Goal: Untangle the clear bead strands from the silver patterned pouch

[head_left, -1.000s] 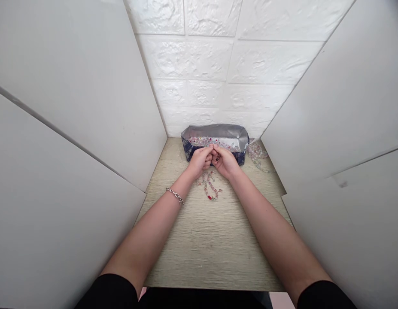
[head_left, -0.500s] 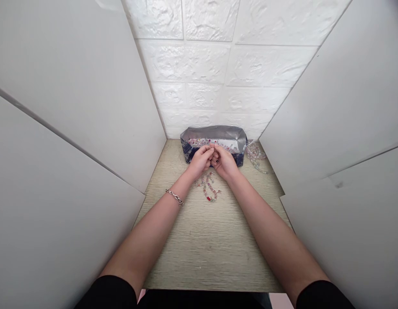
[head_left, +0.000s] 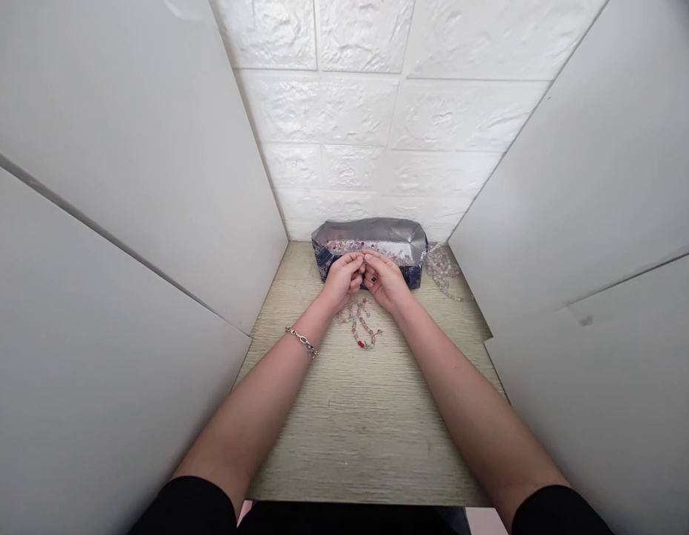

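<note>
My left hand (head_left: 344,281) and my right hand (head_left: 384,279) meet at the fingertips in front of a dark blue bag with a silver lining (head_left: 383,227). Both are closed in a pinch; what they hold is too small to make out. Small clear, pink and red beads (head_left: 349,245) lie inside the open bag, partly hidden by my hands. A beaded strand (head_left: 362,327) with a red bead at its lower bend hangs or lies just below my hands, over the wooden surface.
More pale beaded strands (head_left: 443,269) lie right of the bag at the back. The wooden table (head_left: 366,416) is narrow, with white panels (head_left: 154,148) on both sides and a white brick-patterned wall (head_left: 355,111) behind.
Both hands have shifted slightly and their fingertips have turned a little. The bag and the beaded strands look the same.
</note>
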Demonstrator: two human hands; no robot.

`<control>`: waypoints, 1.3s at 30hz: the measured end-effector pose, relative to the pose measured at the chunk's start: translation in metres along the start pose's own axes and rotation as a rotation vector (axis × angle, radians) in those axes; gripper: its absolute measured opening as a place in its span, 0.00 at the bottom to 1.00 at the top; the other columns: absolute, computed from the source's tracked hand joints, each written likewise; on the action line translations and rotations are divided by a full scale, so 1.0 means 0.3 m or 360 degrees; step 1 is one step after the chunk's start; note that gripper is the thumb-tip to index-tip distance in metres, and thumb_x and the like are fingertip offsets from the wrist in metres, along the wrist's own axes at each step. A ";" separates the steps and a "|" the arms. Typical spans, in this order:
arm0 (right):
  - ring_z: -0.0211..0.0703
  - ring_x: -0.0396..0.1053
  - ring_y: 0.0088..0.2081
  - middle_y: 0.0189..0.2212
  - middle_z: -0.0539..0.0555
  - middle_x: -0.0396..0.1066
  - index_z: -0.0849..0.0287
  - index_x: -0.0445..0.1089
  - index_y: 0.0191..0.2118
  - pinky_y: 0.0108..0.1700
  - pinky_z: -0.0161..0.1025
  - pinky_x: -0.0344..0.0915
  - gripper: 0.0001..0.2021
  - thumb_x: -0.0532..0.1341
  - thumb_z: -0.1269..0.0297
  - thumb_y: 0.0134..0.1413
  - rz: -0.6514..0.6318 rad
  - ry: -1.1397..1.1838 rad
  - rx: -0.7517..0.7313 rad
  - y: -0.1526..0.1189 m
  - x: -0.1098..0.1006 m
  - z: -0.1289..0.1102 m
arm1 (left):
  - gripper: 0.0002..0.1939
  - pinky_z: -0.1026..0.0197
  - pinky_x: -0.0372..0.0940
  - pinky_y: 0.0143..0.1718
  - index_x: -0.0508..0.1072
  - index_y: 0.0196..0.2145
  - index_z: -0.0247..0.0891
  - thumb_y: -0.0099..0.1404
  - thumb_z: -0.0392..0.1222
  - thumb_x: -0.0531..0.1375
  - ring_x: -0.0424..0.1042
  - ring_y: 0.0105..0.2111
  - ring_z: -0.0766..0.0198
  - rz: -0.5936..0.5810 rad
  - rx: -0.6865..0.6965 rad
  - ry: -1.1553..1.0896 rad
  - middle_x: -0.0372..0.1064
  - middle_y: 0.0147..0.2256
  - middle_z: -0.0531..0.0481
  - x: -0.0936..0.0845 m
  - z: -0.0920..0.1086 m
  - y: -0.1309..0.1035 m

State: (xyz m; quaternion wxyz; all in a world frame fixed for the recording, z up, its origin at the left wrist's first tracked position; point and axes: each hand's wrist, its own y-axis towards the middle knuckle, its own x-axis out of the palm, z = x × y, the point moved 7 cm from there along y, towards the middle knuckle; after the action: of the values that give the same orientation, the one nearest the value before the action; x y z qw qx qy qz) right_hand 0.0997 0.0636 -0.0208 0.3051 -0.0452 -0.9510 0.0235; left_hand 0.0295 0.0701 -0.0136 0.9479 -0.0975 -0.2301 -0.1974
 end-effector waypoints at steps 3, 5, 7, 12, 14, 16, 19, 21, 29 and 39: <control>0.26 0.50 0.14 0.16 0.45 0.62 0.60 0.65 0.29 0.15 0.27 0.46 0.09 0.62 0.65 0.36 -0.0046 -0.0033 -0.0006 0.000 0.006 0.002 | 0.07 0.74 0.36 0.10 0.61 0.26 0.35 0.50 0.38 0.56 0.46 0.10 0.83 -0.0010 -0.0038 -0.0078 0.55 0.19 0.60 -0.002 0.005 -0.005; 0.25 0.49 0.14 0.16 0.46 0.62 0.61 0.64 0.25 0.15 0.27 0.46 0.08 0.63 0.64 0.36 -0.0050 -0.0041 -0.0011 0.000 0.007 0.003 | 0.07 0.74 0.36 0.10 0.61 0.27 0.35 0.50 0.38 0.57 0.46 0.10 0.83 -0.0006 -0.0053 -0.0096 0.54 0.19 0.60 -0.004 0.007 -0.007; 0.25 0.48 0.14 0.15 0.46 0.61 0.61 0.62 0.21 0.14 0.27 0.45 0.09 0.63 0.63 0.36 -0.0035 -0.0046 -0.0008 0.000 0.005 0.004 | 0.07 0.74 0.36 0.10 0.62 0.27 0.35 0.50 0.38 0.57 0.45 0.10 0.83 0.0003 -0.0062 -0.0099 0.54 0.19 0.60 -0.004 0.008 -0.009; 0.26 0.48 0.14 0.11 0.44 0.54 0.61 0.59 0.18 0.14 0.28 0.45 0.12 0.64 0.62 0.36 -0.0045 -0.0036 0.0008 0.001 0.003 0.010 | 0.06 0.74 0.35 0.10 0.62 0.28 0.36 0.50 0.37 0.56 0.45 0.09 0.82 0.0019 -0.0055 -0.0087 0.54 0.18 0.60 -0.002 0.011 -0.011; 0.26 0.49 0.14 0.12 0.44 0.56 0.61 0.60 0.19 0.14 0.28 0.45 0.12 0.64 0.61 0.36 -0.0051 -0.0032 0.0004 0.001 0.003 0.010 | 0.06 0.73 0.35 0.10 0.62 0.29 0.37 0.50 0.36 0.54 0.45 0.09 0.82 0.0024 -0.0053 -0.0055 0.54 0.17 0.60 -0.001 0.010 -0.010; 0.26 0.49 0.14 0.13 0.45 0.58 0.61 0.61 0.20 0.14 0.27 0.45 0.12 0.64 0.61 0.36 -0.0058 -0.0037 0.0000 0.001 0.004 0.010 | 0.07 0.73 0.35 0.10 0.62 0.30 0.37 0.49 0.34 0.53 0.46 0.09 0.81 0.0034 -0.0048 -0.0016 0.54 0.17 0.60 -0.001 0.007 -0.008; 0.26 0.49 0.14 0.13 0.45 0.58 0.61 0.63 0.22 0.14 0.27 0.45 0.10 0.63 0.60 0.37 -0.0068 -0.0025 -0.0027 -0.001 0.005 0.004 | 0.05 0.72 0.34 0.10 0.60 0.27 0.37 0.49 0.36 0.53 0.48 0.09 0.80 0.0052 -0.0031 0.0019 0.54 0.18 0.59 -0.004 0.004 -0.005; 0.25 0.49 0.14 0.14 0.45 0.59 0.61 0.63 0.22 0.14 0.27 0.46 0.10 0.63 0.60 0.38 -0.0095 -0.0024 -0.0063 -0.002 0.008 -0.002 | 0.06 0.72 0.33 0.09 0.59 0.24 0.36 0.49 0.40 0.54 0.50 0.10 0.81 0.0036 -0.0024 0.0038 0.55 0.19 0.58 -0.002 0.002 -0.005; 0.25 0.50 0.14 0.15 0.45 0.59 0.62 0.63 0.21 0.15 0.27 0.46 0.10 0.63 0.61 0.37 -0.0095 0.0038 -0.0023 -0.002 0.006 0.000 | 0.07 0.72 0.34 0.09 0.60 0.22 0.34 0.49 0.40 0.55 0.52 0.11 0.81 -0.0011 -0.0003 0.0132 0.55 0.20 0.58 0.004 0.005 -0.009; 0.30 0.59 0.20 0.15 0.46 0.60 0.61 0.64 0.28 0.19 0.27 0.55 0.03 0.56 0.72 0.42 0.0078 0.0213 0.0060 0.010 -0.025 0.017 | 0.07 0.72 0.34 0.10 0.60 0.23 0.34 0.49 0.39 0.56 0.50 0.11 0.81 -0.0018 -0.0025 -0.0043 0.56 0.20 0.57 0.007 0.012 -0.010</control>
State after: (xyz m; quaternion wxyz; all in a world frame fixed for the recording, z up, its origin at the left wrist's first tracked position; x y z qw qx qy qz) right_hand 0.1031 0.0657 -0.0294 0.3681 -0.0641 -0.9264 0.0457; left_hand 0.0287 0.0677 -0.0092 0.9428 -0.1062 -0.2421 -0.2032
